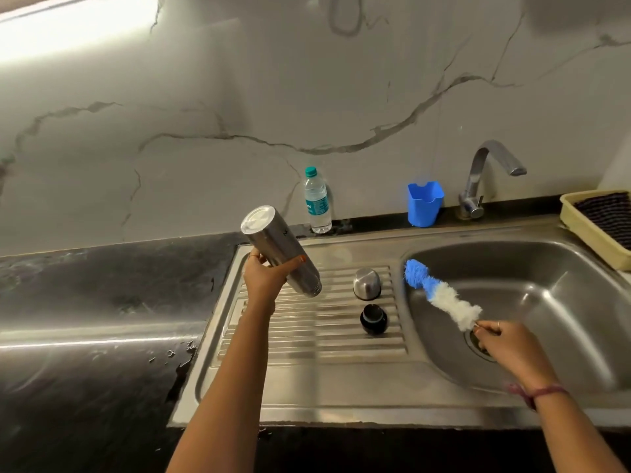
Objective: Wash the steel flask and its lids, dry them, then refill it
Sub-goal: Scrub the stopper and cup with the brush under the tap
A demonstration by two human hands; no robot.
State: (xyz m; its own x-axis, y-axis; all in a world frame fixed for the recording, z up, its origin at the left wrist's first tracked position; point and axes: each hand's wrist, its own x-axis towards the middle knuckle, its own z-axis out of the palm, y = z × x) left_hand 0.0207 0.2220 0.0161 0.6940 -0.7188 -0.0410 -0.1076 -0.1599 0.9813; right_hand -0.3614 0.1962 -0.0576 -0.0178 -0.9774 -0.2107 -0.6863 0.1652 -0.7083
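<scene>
So right now my left hand [264, 273] is wrapped around the steel flask [280, 256], holding it up over the ribbed drainboard [317, 339] with the base tipped up and away from me and the mouth pointing down toward the sink side. My right hand [505, 343] is pinching the wire handle of the bottle brush [440, 295], which hangs over the sink basin [546, 302], fluffy blue tip aimed at the flask. I'd say the step here is scrubbing the inside, so the trick is to swing the mouth round toward the brush, line the brush up straight with the opening before pushing in, then twist as it goes so the bristles reach the bottom. Better to do it over the basin so the drips land there. Count-wise: one flask, two lids sitting on the drainboard, a steel cap [367, 284] and a black stopper [374, 319] just in front of it, both apart from the flask. One brush, one tap [485, 175], one blue cup [425, 203], one plastic water bottle [317, 203] by the wall, and one tray [580, 223] at the right edge. Can't tell if the tap's running, I see no stream.
</scene>
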